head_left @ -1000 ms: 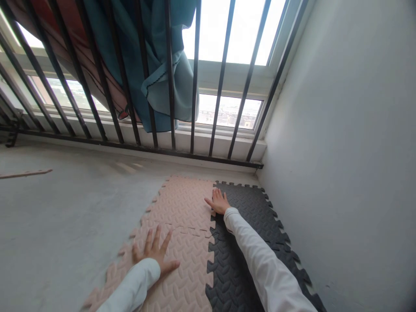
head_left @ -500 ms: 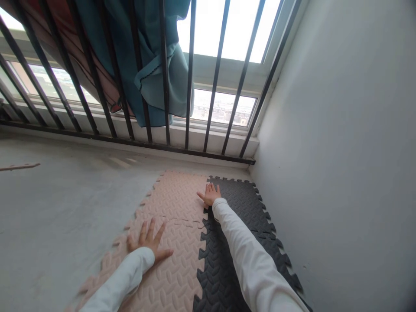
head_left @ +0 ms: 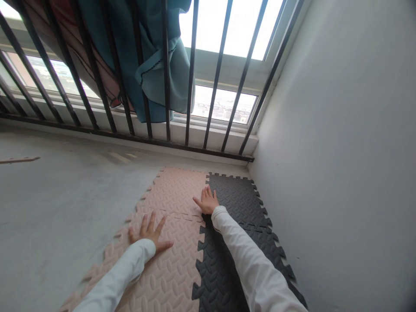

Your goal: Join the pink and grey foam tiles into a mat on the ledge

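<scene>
Resting open and flat, the left hand (head_left: 147,232) lay with spread fingers on the pink foam mat (head_left: 170,271) at lower middle of the frame, near the join between two pink tiles, gripping nothing. The right hand (head_left: 207,201), also open and empty, lay at the edge where the pink met the dark gray foam mat (head_left: 235,195). White sleeves (head_left: 250,255) covered both arms. A concrete floor (head_left: 65,208) spread left, a white wall (head_left: 334,151) stood right, and black window bars (head_left: 191,73) crossed a blue cloth (head_left: 156,73) at the top
</scene>
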`<control>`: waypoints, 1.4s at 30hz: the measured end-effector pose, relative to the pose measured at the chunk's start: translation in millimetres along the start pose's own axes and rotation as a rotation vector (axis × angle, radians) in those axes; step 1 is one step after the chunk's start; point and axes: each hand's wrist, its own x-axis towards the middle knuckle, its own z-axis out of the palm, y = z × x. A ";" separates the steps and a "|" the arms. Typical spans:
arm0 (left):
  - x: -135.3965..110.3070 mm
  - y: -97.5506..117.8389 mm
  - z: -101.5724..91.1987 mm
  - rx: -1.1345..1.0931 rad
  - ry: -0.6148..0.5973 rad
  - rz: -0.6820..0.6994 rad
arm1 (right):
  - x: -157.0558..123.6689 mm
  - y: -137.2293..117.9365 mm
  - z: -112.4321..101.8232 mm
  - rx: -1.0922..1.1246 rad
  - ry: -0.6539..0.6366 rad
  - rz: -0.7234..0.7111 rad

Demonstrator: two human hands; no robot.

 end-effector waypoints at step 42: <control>-0.9 -0.2 -3.9 0.011 -0.022 0.020 | -86.8 -37.7 14.5 -0.139 0.003 -0.225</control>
